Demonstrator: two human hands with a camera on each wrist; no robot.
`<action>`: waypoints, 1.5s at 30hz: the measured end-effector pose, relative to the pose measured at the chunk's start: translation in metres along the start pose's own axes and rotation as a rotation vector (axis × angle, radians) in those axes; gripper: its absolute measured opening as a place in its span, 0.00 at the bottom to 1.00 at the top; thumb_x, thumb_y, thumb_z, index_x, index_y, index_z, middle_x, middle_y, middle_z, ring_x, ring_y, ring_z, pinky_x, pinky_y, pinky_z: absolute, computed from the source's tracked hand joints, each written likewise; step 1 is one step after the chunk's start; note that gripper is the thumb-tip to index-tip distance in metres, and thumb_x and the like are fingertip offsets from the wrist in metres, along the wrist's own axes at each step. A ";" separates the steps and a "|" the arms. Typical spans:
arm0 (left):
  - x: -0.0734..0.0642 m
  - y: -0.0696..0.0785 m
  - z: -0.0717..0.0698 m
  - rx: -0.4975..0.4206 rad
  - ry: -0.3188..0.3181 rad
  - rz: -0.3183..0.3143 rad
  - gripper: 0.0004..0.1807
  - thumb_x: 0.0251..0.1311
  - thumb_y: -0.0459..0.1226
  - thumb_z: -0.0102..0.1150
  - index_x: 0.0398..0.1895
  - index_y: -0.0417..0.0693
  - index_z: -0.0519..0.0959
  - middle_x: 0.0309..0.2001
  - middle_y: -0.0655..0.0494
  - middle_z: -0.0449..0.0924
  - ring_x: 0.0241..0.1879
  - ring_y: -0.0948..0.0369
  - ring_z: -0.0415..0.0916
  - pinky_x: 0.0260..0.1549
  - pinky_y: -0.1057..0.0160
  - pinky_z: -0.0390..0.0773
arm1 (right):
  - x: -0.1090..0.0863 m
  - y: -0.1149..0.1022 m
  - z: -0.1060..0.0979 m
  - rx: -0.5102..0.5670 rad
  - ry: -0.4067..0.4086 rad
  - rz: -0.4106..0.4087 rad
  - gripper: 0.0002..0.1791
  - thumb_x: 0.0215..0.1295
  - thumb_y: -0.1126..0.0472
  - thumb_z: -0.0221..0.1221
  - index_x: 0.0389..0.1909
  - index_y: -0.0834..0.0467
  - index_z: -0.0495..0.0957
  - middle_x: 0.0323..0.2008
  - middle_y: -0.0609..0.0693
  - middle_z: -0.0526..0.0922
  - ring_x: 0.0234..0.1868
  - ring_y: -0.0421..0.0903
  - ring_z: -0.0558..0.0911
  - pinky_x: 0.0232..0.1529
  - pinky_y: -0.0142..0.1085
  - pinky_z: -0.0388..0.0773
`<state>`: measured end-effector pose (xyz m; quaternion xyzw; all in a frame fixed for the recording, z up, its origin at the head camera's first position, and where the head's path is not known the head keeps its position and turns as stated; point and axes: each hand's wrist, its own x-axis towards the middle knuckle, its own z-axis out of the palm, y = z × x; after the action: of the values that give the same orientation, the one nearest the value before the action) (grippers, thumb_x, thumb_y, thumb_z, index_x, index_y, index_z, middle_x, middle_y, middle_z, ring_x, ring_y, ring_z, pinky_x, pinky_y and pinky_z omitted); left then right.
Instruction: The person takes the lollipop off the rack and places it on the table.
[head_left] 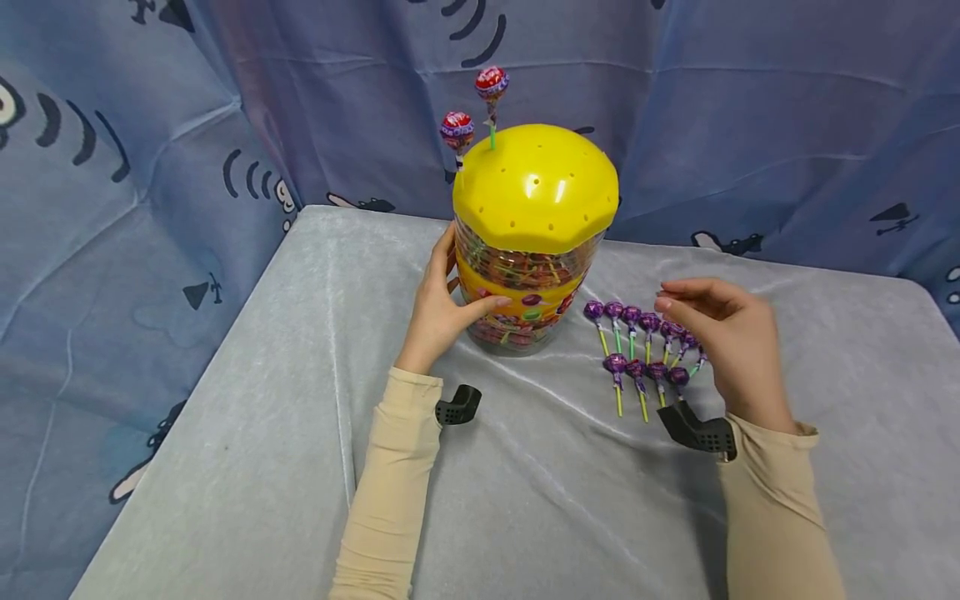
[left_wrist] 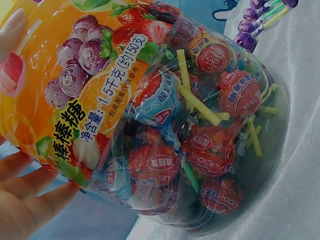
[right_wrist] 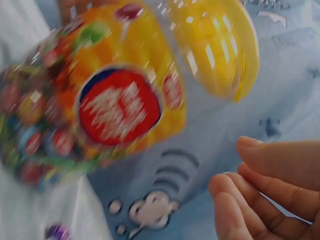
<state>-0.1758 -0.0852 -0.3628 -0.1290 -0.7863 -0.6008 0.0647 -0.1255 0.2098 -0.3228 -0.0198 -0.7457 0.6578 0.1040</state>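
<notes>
My left hand (head_left: 441, 318) holds a clear plastic jar (head_left: 543, 271) by its side, thumb on the front and fingers around the far left. The jar has an orange fruit label (left_wrist: 100, 75) and many wrapped lollipops (left_wrist: 210, 150) inside. Its domed yellow lid (head_left: 536, 192) is dotted with small holes. A red lollipop (head_left: 492, 83) stands upright at the lid's back left, and another (head_left: 457, 131) at its left edge. To the right of the jar, my right hand (head_left: 742, 350) hovers by the loose purple lollipops, fingers loosely bent and nothing between thumb and fingertips.
Purple-wrapped lollipops (head_left: 615, 364) with yellow and green sticks lie in two rows right of the jar, partly behind the right hand. Grey cloth (head_left: 247, 450) covers the table. A blue patterned curtain (head_left: 750, 108) hangs behind and to the left.
</notes>
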 end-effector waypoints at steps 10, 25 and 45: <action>-0.001 -0.001 0.000 -0.002 0.004 0.010 0.56 0.50 0.39 0.72 0.75 0.55 0.44 0.72 0.55 0.50 0.68 0.59 0.54 0.62 0.55 0.63 | 0.022 -0.051 0.038 0.123 -0.059 -0.183 0.14 0.54 0.67 0.67 0.41 0.70 0.82 0.35 0.54 0.84 0.34 0.48 0.81 0.39 0.29 0.79; 0.000 0.001 0.001 0.005 0.003 -0.006 0.55 0.50 0.39 0.71 0.75 0.54 0.44 0.72 0.55 0.49 0.68 0.58 0.53 0.62 0.54 0.63 | 0.052 -0.104 0.086 0.270 -0.111 -0.308 0.11 0.50 0.71 0.68 0.36 0.70 0.83 0.33 0.58 0.83 0.34 0.52 0.80 0.41 0.32 0.79; 0.000 0.001 0.001 0.008 0.003 -0.018 0.55 0.50 0.40 0.71 0.75 0.55 0.44 0.72 0.55 0.50 0.68 0.59 0.54 0.62 0.55 0.63 | 0.081 -0.130 0.145 0.033 -0.156 -0.404 0.15 0.53 0.69 0.67 0.43 0.67 0.81 0.39 0.56 0.83 0.41 0.45 0.82 0.51 0.33 0.76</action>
<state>-0.1755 -0.0845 -0.3624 -0.1209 -0.7896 -0.5985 0.0611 -0.2173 0.0647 -0.2008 0.1825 -0.7294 0.6354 0.1759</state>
